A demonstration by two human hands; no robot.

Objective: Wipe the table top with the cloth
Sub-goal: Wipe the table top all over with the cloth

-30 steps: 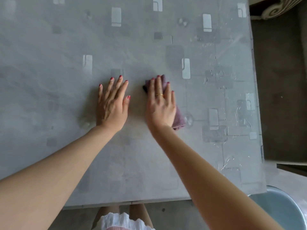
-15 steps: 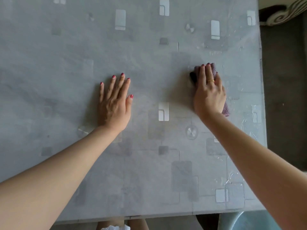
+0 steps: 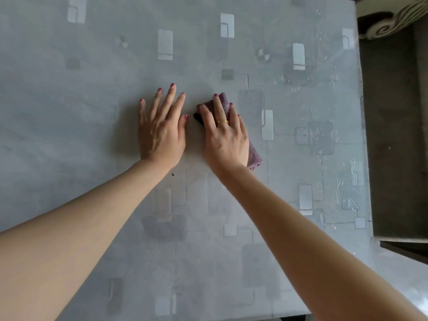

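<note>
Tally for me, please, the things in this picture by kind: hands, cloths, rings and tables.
Hands: 2, the left hand and the right hand
Cloths: 1, the purple cloth
Rings: 1, the gold ring
Tables: 1, the grey table
Total: 5

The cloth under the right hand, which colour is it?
The folded terry cloth is dusty purple, head view.

2 hands: left hand [image 3: 162,133] & right hand [image 3: 225,137]. 1 cloth [image 3: 253,156], 1 table top [image 3: 92,112], 1 gold ring [image 3: 222,122], 1 dark speck [image 3: 173,174].
</note>
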